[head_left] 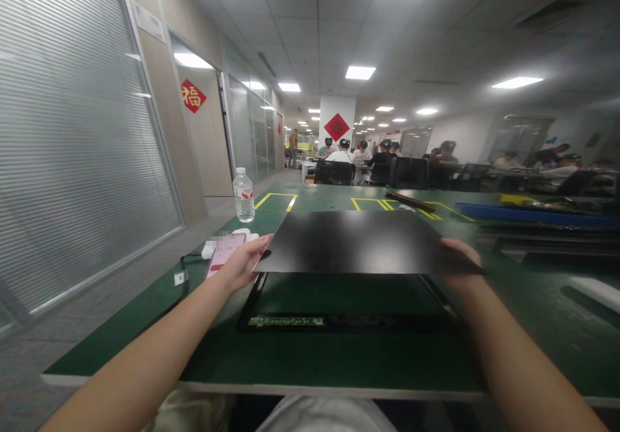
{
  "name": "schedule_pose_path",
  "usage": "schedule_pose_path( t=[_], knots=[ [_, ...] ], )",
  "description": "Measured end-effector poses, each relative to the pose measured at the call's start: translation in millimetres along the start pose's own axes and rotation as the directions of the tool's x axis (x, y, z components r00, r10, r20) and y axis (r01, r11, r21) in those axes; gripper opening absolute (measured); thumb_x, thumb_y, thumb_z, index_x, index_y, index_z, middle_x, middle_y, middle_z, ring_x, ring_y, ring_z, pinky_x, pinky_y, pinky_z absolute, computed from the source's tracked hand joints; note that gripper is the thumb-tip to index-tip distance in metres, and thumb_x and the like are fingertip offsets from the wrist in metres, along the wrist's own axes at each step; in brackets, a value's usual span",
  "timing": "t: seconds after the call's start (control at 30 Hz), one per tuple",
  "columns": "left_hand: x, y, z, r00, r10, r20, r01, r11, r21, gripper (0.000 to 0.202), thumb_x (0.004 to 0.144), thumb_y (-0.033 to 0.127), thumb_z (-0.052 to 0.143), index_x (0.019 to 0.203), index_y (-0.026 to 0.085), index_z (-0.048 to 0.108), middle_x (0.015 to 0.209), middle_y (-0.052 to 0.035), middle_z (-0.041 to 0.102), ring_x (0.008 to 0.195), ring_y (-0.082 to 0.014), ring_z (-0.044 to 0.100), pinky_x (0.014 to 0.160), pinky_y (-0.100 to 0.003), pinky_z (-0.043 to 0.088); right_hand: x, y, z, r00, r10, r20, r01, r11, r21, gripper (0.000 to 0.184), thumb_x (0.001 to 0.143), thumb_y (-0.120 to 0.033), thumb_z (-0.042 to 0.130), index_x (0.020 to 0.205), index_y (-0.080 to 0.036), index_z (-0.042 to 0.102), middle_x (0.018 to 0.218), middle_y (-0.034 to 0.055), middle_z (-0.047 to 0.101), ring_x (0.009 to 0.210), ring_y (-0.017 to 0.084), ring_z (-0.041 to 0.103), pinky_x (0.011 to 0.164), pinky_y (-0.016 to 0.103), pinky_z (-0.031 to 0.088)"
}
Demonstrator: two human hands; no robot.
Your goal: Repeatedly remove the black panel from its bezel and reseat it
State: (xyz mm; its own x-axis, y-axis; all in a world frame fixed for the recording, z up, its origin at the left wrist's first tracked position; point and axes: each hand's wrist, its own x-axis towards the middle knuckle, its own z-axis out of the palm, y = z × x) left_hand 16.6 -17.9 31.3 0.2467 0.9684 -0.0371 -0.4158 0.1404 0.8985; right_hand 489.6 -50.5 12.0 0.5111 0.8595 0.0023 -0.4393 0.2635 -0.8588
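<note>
A flat black panel [361, 241] is held level above the green table [310, 367]. My left hand [242, 261] grips its left edge, thumb on top. Gripping the right edge is my right hand [460, 261], whose fingers go under the panel. Directly beneath the panel lies a black frame [252, 303] with a green circuit strip [285, 321] along its near side.
A pink phone [224, 254] with a white charger and cable lies left of my left hand. A water bottle [243, 195] stands behind it. Blue and black parts [533, 216] are stacked at the right. Several people sit at desks in the background.
</note>
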Motion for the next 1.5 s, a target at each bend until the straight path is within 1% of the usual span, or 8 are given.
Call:
schedule_pose_path(
  t=[0.1,0.27,0.43,0.7,0.87,1.1,1.3,1.5],
  knots=[
    [0,0,-1.1,1.0,0.012,0.02,-0.013,0.999,0.052,0.037,0.072,0.01,0.066,0.108,0.012,0.072,0.094,-0.0092,0.078,0.075,-0.0197,0.073,0.063,-0.025,0.055,-6,2,7,0.992,0.116,0.057,-0.118,0.993,0.02,0.014,0.072,-0.018,0.06,0.084,-0.018,0.068,0.077,0.0078,0.072,0.073,0.025,0.07,0.075,0.042,0.06],
    [-2,4,-2.3,0.992,0.117,-0.045,-0.116,0.993,0.008,0.032,0.068,0.01,0.067,0.1,0.012,0.073,0.084,-0.0067,0.076,0.059,-0.0142,0.067,0.053,-0.021,0.052,-14,9,18,0.975,0.186,0.122,-0.19,0.982,0.022,0.013,0.074,-0.019,0.059,0.083,-0.018,0.068,0.074,0.006,0.072,0.069,0.023,0.07,0.073,0.04,0.06],
    [-2,9,-4.1,0.976,0.189,-0.105,-0.202,0.97,-0.135,0.032,0.069,0.01,0.064,0.1,0.013,0.071,0.083,-0.0036,0.075,0.06,-0.0136,0.067,0.055,-0.021,0.054,-26,13,26,0.943,0.303,0.141,-0.278,0.945,-0.171,0.012,0.075,-0.02,0.063,0.085,-0.017,0.068,0.074,0.0065,0.074,0.067,0.023,0.07,0.065,0.035,0.059],
    [-4,15,-2.1,0.964,0.213,-0.162,-0.24,0.956,-0.168,0.037,0.064,0.008,0.063,0.1,0.014,0.072,0.077,-0.0015,0.075,0.056,-0.0141,0.065,0.052,-0.022,0.053,-28,25,27,0.874,0.445,0.194,-0.322,0.83,-0.455,0.008,0.072,-0.018,0.068,0.079,-0.016,0.065,0.066,0.0055,0.07,0.058,0.021,0.067,0.058,0.032,0.055],
    [-6,15,-0.4,0.957,0.232,-0.173,-0.258,0.956,-0.141,0.034,0.064,0.01,0.063,0.097,0.014,0.071,0.076,-0.0011,0.074,0.056,-0.0137,0.065,0.053,-0.021,0.053,-18,28,21,0.866,0.468,0.178,-0.364,0.833,-0.417,0.008,0.077,-0.015,0.062,0.083,-0.014,0.066,0.07,0.0079,0.071,0.061,0.021,0.069,0.065,0.034,0.057],
    [-7,14,0.9,0.944,0.238,-0.226,-0.255,0.966,-0.047,0.039,0.058,0.01,0.064,0.097,0.015,0.068,0.08,-0.001,0.073,0.062,-0.0165,0.066,0.055,-0.025,0.053,-1,34,12,0.919,0.386,0.082,-0.311,0.836,-0.453,0.004,0.08,-0.011,0.062,0.082,-0.012,0.065,0.07,0.0069,0.07,0.06,0.015,0.066,0.056,0.023,0.053],
    [-6,10,0.7,0.936,0.247,-0.251,-0.242,0.969,0.054,0.045,0.049,0.012,0.064,0.094,0.016,0.066,0.073,0.0015,0.07,0.06,-0.0183,0.064,0.053,-0.028,0.052,-3,29,12,0.928,0.367,0.063,-0.273,0.786,-0.554,0.005,0.081,-0.014,0.06,0.08,-0.014,0.065,0.068,0.0062,0.069,0.062,0.014,0.065,0.056,0.021,0.05],
    [-5,7,2.7,0.906,0.28,-0.316,-0.25,0.959,0.132,0.04,0.044,0.012,0.062,0.084,0.018,0.064,0.068,0.0025,0.069,0.057,-0.0179,0.062,0.05,-0.027,0.049,-17,18,20,0.958,0.285,0.004,-0.221,0.75,-0.623,0.02,0.082,-0.013,0.058,0.101,-0.013,0.066,0.063,0.0022,0.065,0.049,0.011,0.058,0.047,0.02,0.043]
  ],
)
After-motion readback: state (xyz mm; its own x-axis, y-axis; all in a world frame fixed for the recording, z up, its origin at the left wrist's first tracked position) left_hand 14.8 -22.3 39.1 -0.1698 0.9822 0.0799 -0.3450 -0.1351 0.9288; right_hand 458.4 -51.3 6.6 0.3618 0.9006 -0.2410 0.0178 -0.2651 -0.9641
